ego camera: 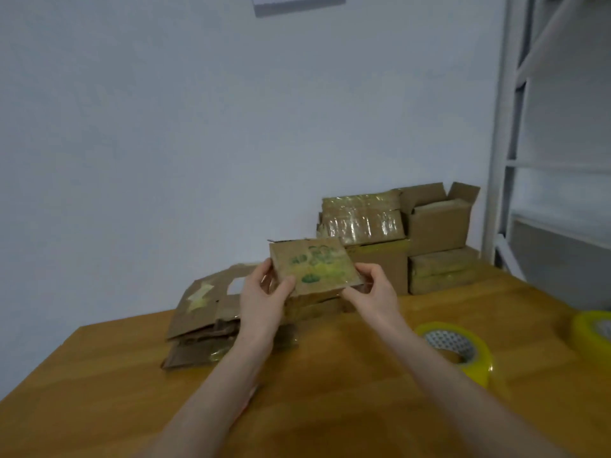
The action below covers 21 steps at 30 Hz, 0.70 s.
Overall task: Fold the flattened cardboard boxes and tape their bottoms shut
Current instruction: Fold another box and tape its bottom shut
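A flattened cardboard box (314,266), brown and smeared green and yellow, is held up over the wooden table (330,408). It is pinched at its lower corners by the left hand (264,299) and right hand (373,292). Left of the box, flattened boxes (201,322) are piled. Behind it, taped boxes (429,233) are stacked against a white wall. To its right, a yellow tape roll (463,352) is laid.

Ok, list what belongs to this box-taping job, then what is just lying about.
Job: printed box, held by left hand and right hand; flattened boxes; tape roll; taped boxes.
Lying about: spare roll; metal rack; paper on wall.
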### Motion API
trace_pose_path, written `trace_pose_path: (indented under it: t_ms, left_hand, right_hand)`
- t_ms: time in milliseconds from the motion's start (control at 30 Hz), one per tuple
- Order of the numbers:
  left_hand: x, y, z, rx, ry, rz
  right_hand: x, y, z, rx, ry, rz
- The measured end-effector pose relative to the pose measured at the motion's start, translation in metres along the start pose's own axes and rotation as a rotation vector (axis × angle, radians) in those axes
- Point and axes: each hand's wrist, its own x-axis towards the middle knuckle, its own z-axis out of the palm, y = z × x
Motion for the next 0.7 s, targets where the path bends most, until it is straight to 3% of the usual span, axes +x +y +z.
trace_pose_path:
  t_ms: [100,267,433,600,700]
  left_hand:
    - [0.012,-0.024,0.055,0.034,-0.109,0.006]
    - [0.016,-0.087,0.117,0.283,-0.237,-0.066]
    - [0.029,-0.104,0.147,0.198,-0.335,-0.183]
    - [0.049,-0.109,0.168,0.247,-0.508,-0.207]
    - [0.06,-0.105,0.172,0.283,-0.524,-0.201]
  right_hand:
    - [0.017,0.033,-0.034,-0.071,0.045,0.112]
    - [0.04,0.072,-0.049,-0.711,-0.106,0.253]
    - [0.045,0.077,-0.03,-0.715,-0.144,0.114]
    - [0.057,0.087,-0.033,-0.729,-0.114,0.159]
    - [0.061,0.089,-0.035,-0.749,-0.137,0.193]
